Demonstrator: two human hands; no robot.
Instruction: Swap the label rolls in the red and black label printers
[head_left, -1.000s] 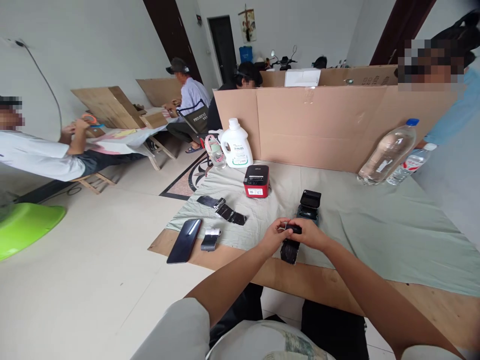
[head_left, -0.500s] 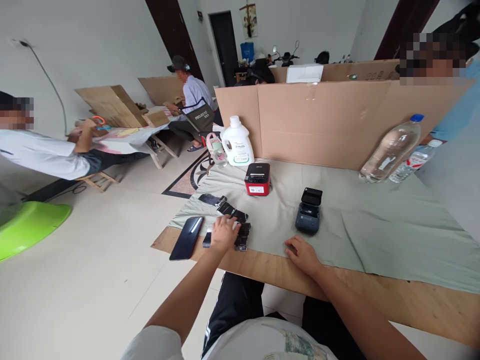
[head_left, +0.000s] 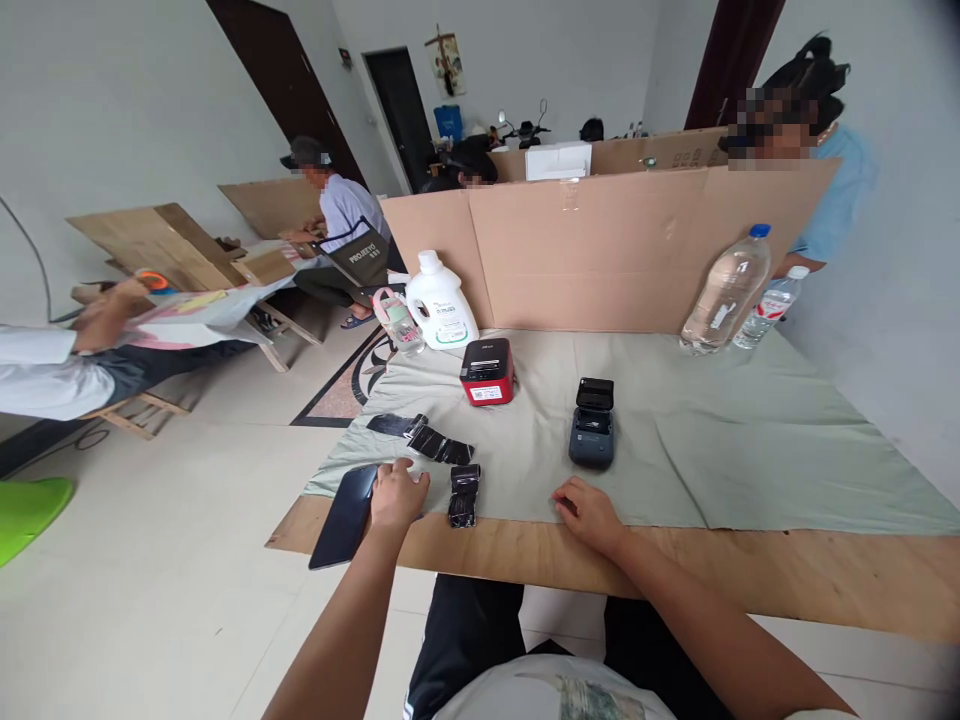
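My left hand (head_left: 400,497) lies palm down near the table's front edge, fingers pointing forward and thumb apart. It is beside a dark flat phone (head_left: 342,522), overlapping its right edge; what lies under the palm is mostly hidden. To its right is a short curled black strip (head_left: 464,495). Beyond it, a longer glossy black strip (head_left: 439,444) stretches across the cloth. My right hand (head_left: 591,515) rests at the cloth's front edge, fingers loosely curled in, with nothing seen in them. Ahead of it stands a small dark portable printer (head_left: 592,440) with its lid raised.
A red and black box-shaped device (head_left: 487,372), a white detergent jug (head_left: 442,305) and a pink-handled bottle (head_left: 401,325) stand at the back left. A large bottle (head_left: 726,290) and a smaller one (head_left: 771,308) lean right. A cardboard panel (head_left: 585,255) borders the back. Other people sit beyond.
My left hand has moved left, off the short black strip and over to the phone. My right hand stays by the front edge. The view has turned slightly right.
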